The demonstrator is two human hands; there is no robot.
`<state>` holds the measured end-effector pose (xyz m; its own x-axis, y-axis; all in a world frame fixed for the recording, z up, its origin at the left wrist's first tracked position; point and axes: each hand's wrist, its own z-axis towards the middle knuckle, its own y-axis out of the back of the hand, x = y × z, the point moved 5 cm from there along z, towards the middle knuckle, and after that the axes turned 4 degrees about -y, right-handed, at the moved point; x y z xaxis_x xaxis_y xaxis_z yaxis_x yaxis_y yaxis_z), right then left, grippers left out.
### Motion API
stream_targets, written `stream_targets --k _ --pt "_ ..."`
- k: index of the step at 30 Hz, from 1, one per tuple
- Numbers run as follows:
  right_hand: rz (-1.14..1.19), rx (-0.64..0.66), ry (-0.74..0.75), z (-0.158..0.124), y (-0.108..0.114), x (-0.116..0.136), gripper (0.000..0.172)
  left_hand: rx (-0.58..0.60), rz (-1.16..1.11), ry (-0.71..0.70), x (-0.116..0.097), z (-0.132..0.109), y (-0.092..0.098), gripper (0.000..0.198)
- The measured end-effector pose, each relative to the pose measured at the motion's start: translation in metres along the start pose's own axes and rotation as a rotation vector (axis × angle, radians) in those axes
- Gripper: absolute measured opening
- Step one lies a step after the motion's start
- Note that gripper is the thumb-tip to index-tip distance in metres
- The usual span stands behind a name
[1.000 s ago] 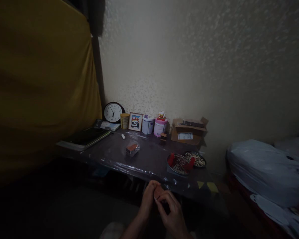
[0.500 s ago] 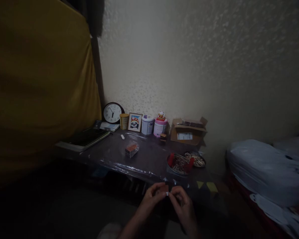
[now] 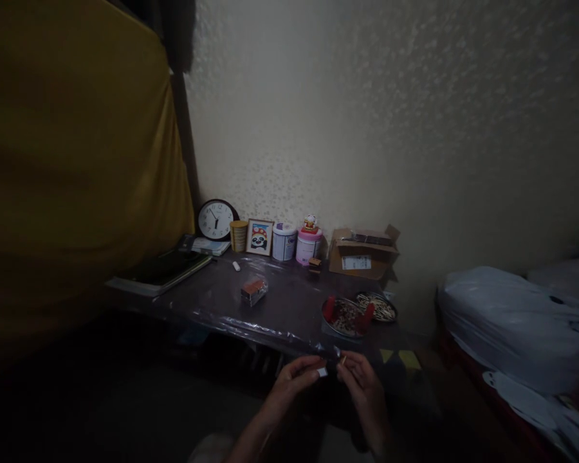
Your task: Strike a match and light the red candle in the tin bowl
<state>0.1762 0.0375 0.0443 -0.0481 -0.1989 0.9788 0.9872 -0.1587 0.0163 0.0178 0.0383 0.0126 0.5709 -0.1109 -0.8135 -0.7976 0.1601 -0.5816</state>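
My left hand (image 3: 293, 378) pinches a small reddish-brown matchbox (image 3: 321, 372) with a white end showing, just in front of the table's front edge. Just to its right, apart from the box, my right hand (image 3: 361, 378) has its fingertips closed on a small pale piece (image 3: 343, 361) that looks like a matchstick. Beyond the hands stands a round dish (image 3: 343, 331) of small sticks with two red pieces at its sides. A second dish (image 3: 376, 307) of pale sticks sits behind it. Farther left lies a plastic-wrapped pack of matchboxes (image 3: 254, 290).
Along the wall stand a clock (image 3: 217, 219), a yellow cup (image 3: 238, 236), a framed panda picture (image 3: 259, 237), two tubs (image 3: 284, 243) and a cardboard box (image 3: 361, 260). Books (image 3: 164, 273) lie at the left, and a white bag (image 3: 502, 321) is on the right.
My right hand has moved a little right, away from the matchbox, and a pale piece now shows at its fingertips. My left hand still holds the box, whose white end shows more.
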Motion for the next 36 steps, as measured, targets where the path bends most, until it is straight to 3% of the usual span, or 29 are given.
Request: stream_targets --k 12,24,36 --pt "-0.013 -0.047 -0.008 0.000 0.001 -0.002 0.038 0.048 -0.075 0.008 0.011 0.002 0.002 0.029" --pt "-0.074 -0.016 0.031 -0.001 0.000 -0.007 0.037 0.046 -0.095 0.032 0.005 -0.002 -0.004 0.031" --pt "-0.067 -0.024 0.014 -0.001 0.000 -0.005 0.040 0.056 -0.052 0.035 0.019 0.007 0.006 0.029"
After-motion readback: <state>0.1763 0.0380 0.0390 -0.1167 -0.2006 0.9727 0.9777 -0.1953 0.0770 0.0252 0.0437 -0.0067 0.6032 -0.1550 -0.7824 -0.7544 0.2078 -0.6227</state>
